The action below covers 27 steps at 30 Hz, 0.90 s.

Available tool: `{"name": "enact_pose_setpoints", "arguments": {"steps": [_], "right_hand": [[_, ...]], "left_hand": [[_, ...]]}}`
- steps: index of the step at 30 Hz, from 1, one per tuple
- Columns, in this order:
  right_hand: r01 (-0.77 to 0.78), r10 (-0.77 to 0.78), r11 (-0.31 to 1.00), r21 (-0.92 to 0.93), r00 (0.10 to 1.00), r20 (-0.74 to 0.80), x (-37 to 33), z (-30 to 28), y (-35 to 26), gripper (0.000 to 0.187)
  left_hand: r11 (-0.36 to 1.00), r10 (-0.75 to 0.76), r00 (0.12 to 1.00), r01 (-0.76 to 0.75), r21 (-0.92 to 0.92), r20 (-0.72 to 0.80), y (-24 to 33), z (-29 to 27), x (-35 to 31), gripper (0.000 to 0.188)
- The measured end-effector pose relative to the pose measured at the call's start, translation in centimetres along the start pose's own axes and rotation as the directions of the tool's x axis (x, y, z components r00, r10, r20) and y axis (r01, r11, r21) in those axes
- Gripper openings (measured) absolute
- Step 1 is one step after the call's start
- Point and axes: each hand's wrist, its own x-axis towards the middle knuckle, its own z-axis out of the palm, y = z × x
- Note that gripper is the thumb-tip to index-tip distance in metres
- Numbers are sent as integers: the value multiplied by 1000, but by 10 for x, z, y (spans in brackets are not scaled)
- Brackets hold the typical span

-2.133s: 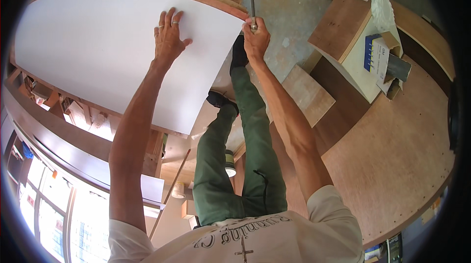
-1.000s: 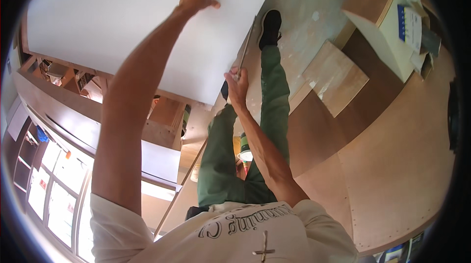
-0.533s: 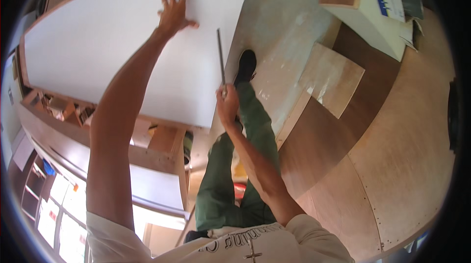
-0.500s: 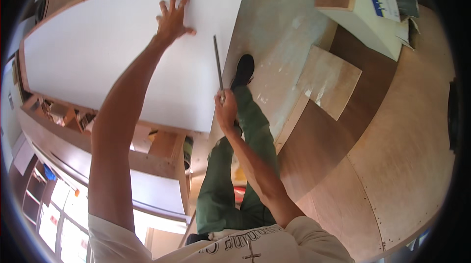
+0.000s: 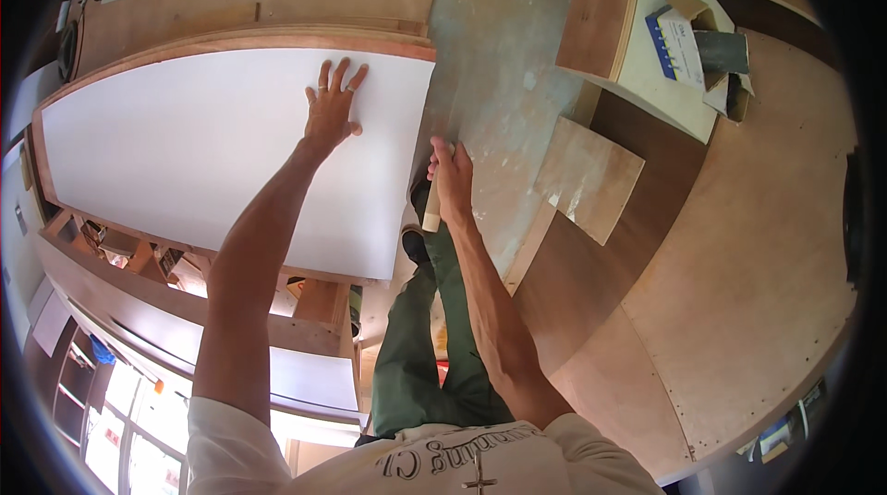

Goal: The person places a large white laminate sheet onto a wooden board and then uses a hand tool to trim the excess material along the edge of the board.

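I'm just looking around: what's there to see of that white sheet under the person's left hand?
The white sheet is long and broad, smooth and plain, perhaps laminate or paper; I can't tell which. It lies flat and looks whole, its edges bowed by the lens, on the left of the view. A wooden strip runs along its far edge. The left hand rests on it, fingers spread, toward its far right corner.

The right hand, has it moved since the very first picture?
Yes. The right hand was at the far right corner of the white board; now it is beside the right edge, farther toward the near corner.
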Motion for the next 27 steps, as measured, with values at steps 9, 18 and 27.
{"name": "enact_pose_setpoints", "arguments": {"steps": [9,18,27], "right_hand": [[12,-17,979,-202,1000,-23,23,41,-55,40],[-37,44,962,-270,999,20,33,84,-65,62],[20,-7,929,-370,999,36,34,86,-63,63]], "left_hand": [[999,-19,999,18,34,36,-6,-8,-1,128],[999,-49,991,47,18,121,-8,-12,0,127],[999,-33,999,34,-21,28,-17,-3,-5,125]]}}
